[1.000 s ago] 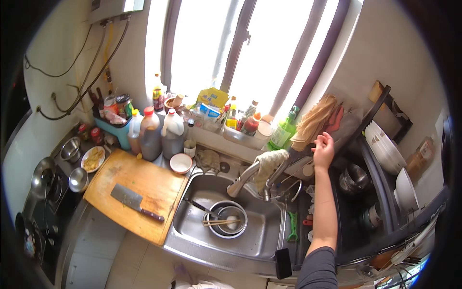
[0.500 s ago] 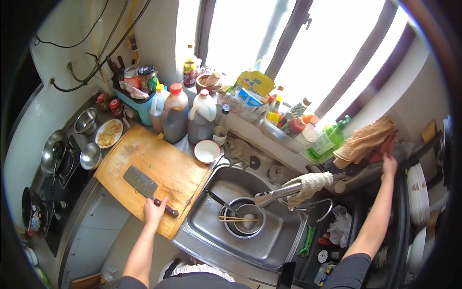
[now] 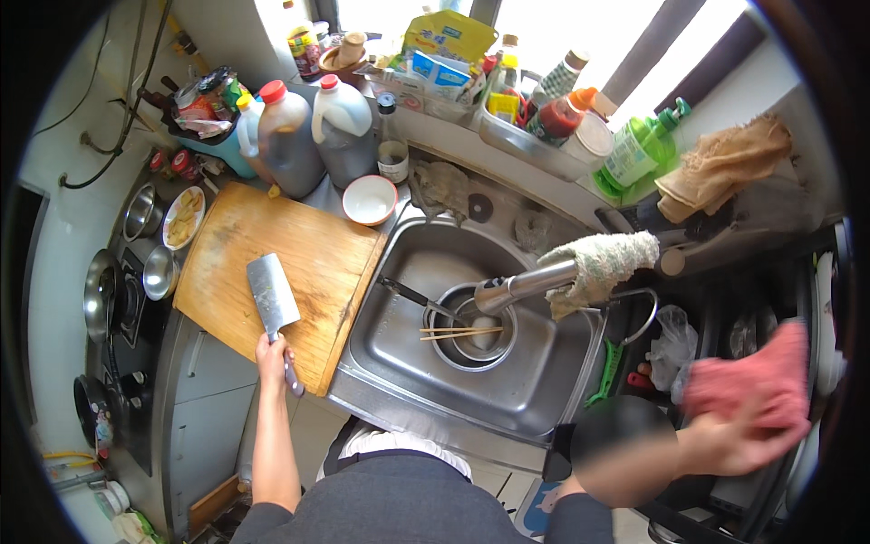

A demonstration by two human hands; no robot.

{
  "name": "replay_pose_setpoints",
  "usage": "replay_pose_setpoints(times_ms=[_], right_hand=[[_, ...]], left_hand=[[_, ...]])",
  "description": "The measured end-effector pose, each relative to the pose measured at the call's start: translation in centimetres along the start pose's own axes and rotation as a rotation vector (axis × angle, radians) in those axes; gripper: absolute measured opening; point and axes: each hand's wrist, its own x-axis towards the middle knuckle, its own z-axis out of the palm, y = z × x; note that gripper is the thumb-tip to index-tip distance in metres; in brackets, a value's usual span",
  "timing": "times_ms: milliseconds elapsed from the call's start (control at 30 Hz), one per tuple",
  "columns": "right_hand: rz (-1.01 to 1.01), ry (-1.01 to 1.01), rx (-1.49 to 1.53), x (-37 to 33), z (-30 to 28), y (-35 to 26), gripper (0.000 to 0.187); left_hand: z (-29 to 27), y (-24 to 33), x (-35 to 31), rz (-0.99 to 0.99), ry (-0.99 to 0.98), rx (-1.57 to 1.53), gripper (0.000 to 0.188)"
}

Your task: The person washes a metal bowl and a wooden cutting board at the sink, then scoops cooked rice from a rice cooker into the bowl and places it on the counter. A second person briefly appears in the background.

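My left hand (image 3: 271,356) is closed round the handle of a cleaver (image 3: 273,292), whose broad blade points away from me over the wooden chopping board (image 3: 227,227). The blade carries small wet-looking bits. At the right, my right hand (image 3: 729,444) grips a red cloth (image 3: 752,376), both smeared by motion, beside the dark drawer or rack right of the sink. Between my hands lies the steel sink (image 3: 399,354), holding nested metal pots (image 3: 507,349) with a pair of chopsticks (image 3: 458,334) and a black-handled utensil (image 3: 412,292) across them.
A pull-out tap (image 3: 526,286) draped with a pale cloth (image 3: 603,263) reaches over the sink. A white bowl (image 3: 370,201) and large jugs (image 3: 292,140) stand behind the board. Left are a plate of sliced food (image 3: 185,216), steel bowls (image 3: 160,274) and the hob (image 3: 131,363).
My right hand has pulled the red cloth off the pile by the window and brought it down toward me. My left hand has lifted and turned the cleaver to point away from me.
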Motion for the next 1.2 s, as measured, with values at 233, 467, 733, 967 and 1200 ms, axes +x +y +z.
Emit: replay_pose_setpoints(times_ms=[233, 467, 733, 967, 1200], right_hand=[[0.46, -0.972, 0.281, -18.5, -3.6, 10.7, 0.014], [-0.317, -1.279, -0.42, -22.1, 3.3, 22.9, 0.012], [0.186, -1.368, -0.429, -21.7, 2.8, 21.7, 0.014], [0.188, -1.117, 0.04, -20.6, 3.8, 16.4, 0.013], [1.081, -0.701, 0.76, -28.0, 7.1, 14.7, 0.021]], left_hand=[[6.6, 2.0, -7.4, -0.208, -0.564, 0.011, 0.009], [16.8, -0.8, -7.9, -0.265, -0.985, 0.179, 0.015], [19.1, -2.0, -7.3, -0.27, -1.083, 0.221, 0.015], [18.8, -2.3, -6.7, -0.259, -1.059, 0.283, 0.015], [19.2, -2.4, -6.6, -0.232, -1.072, 0.332, 0.012]])
